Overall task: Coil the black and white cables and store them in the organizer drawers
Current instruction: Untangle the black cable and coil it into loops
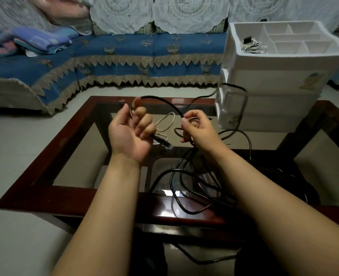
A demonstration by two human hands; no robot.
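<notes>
1. The black cable (164, 102) runs in an arc between both hands above the glass table (45, 198); most of its length lies in loose, overlapping loops (194, 188) on the glass and front rail, with a strand dropping over the near edge toward the floor.
2. The left hand (130, 130), palm up, has its fingers curled round the cable near its plug end (162, 143), which sticks out below the fist. The right hand (196, 126) pinches the cable further along, fingers bent round it.
3. Likely trouble: the slack loops cross each other, so pulling more length could tighten them into a knot. The hanging strand may snag on the table edge.
4. One loop lies against the white organizer (280, 84); a tug might drag it or catch on a drawer.
5. The white cable (165, 121) lies just behind the hands and could get gathered in with the black one.
6. The black cable looks smooth, thin and springy, holding round bends. The white one is thinner and paler.
7. The organizer is matte plastic with a divided top tray, one compartment already holding a pale coiled cable (252, 46). The table is glossy dark wood around clear glass.
</notes>
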